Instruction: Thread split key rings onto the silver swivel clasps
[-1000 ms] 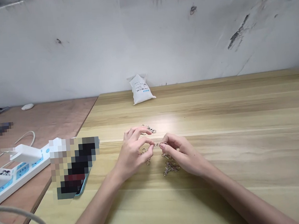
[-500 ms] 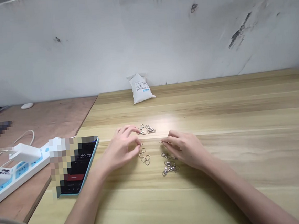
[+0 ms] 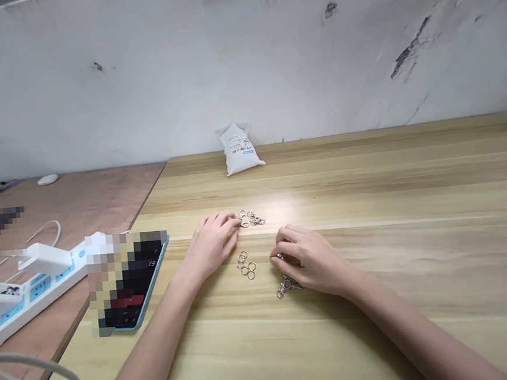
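Note:
Fingers spread a little, my left hand (image 3: 214, 243) rests over the table with its index fingertip at a small group of silver swivel clasps (image 3: 244, 223). More swivel clasps (image 3: 257, 219) lie just right of that group. Several loose metal split rings (image 3: 251, 267) lie in a cluster below my left fingers. My right hand (image 3: 309, 256) is closed, thumb against fingers, around a small swivel clasp (image 3: 280, 256) that is mostly hidden. Directly under this hand is a pile of swivel clasps with rings (image 3: 287, 284), partly covered by the palm.
A white plastic package (image 3: 242, 153) sits at the back by the wall. To the left lies a phone (image 3: 140, 286) with a timer on its screen. A white power strip (image 3: 37, 289) with plugged-in chargers and a grey cable (image 3: 39, 362) occupy the far left.
My left hand has moved up and away from the rings to the upper clasps. My right hand has come down over the pile, covering some of its clasps.

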Tool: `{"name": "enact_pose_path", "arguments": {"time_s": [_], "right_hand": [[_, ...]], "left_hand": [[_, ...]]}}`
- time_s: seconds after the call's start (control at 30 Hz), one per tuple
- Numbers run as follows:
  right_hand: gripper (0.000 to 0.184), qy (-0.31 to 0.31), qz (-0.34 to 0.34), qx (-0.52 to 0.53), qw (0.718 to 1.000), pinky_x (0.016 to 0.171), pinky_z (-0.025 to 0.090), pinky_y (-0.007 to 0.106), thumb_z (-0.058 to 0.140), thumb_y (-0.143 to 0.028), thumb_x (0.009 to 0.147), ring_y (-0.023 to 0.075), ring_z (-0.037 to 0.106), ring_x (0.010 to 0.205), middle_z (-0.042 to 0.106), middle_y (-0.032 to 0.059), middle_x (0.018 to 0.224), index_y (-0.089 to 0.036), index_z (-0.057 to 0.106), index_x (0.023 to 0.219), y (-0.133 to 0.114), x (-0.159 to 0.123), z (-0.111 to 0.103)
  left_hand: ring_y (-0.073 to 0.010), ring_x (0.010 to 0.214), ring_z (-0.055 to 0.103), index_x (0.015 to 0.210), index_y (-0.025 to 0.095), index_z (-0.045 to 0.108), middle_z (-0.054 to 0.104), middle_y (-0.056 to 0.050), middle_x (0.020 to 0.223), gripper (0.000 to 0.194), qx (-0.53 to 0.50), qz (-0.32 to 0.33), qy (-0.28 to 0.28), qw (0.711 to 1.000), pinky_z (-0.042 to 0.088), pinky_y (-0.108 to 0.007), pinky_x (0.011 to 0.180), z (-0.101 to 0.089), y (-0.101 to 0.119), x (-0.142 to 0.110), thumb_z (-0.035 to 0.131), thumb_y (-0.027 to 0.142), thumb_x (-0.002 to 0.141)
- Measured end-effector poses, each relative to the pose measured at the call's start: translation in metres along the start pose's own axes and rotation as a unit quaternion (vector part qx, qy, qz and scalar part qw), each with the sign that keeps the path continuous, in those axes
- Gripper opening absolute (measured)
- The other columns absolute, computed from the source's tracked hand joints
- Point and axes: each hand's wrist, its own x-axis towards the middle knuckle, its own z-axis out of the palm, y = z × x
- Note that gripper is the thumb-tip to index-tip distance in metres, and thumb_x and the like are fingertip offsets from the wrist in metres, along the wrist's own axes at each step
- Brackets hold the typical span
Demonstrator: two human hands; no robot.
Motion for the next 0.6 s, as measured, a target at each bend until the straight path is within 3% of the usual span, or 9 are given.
{"name": "enact_pose_path", "arguments": {"time_s": [0.13,0.37,0.53,0.6], "right_hand": [[0.023,0.007,-0.003,0.012,1.0,0.063,0.035,0.028,0.049,-0.02,0.093,0.0149,0.049,0.072,0.057,0.0047,0.079,-0.017,0.065,0.077,-0.002,0.0,0.0],[0.022,0.012,0.01,0.015,1.0,0.063,0.035,0.027,0.049,-0.019,0.094,0.0148,0.05,0.072,0.057,0.0046,0.078,-0.017,0.062,0.077,0.0,0.0,0.001],[0.023,0.011,0.017,0.012,1.0,0.063,0.035,0.027,0.049,-0.02,0.095,0.0152,0.051,0.073,0.056,0.0042,0.077,-0.017,0.062,0.076,0.002,0.0,0.003],[0.019,0.016,0.025,0.022,0.999,0.063,0.037,0.028,0.049,-0.02,0.095,0.0156,0.052,0.073,0.057,0.0043,0.079,-0.017,0.064,0.084,0.001,0.0,0.003]], "left_hand": [[-0.0232,0.097,0.059,0.101,0.019,0.067,0.068,-0.007,0.104,0.021,0.021,0.018,0.019,0.999,0.047,-0.038,0.083,0.009,-0.004,0.002,0.047,0.02,0.097],[-0.0209,0.087,0.06,0.093,0.018,0.068,0.067,-0.006,0.091,0.017,-0.011,0.001,0.03,0.999,0.047,-0.033,0.076,0.007,-0.005,0.0,0.051,0.02,0.095],[-0.0191,0.088,0.062,0.102,0.019,0.066,0.067,-0.005,0.093,0.016,-0.125,-0.027,0.027,0.991,0.05,-0.032,0.076,0.006,0.0,-0.003,0.053,0.02,0.095],[-0.0173,0.086,0.064,0.102,0.019,0.067,0.068,-0.004,0.093,0.015,-0.199,-0.024,0.036,0.979,0.051,-0.031,0.077,0.002,0.007,-0.003,0.055,0.019,0.094]]}}
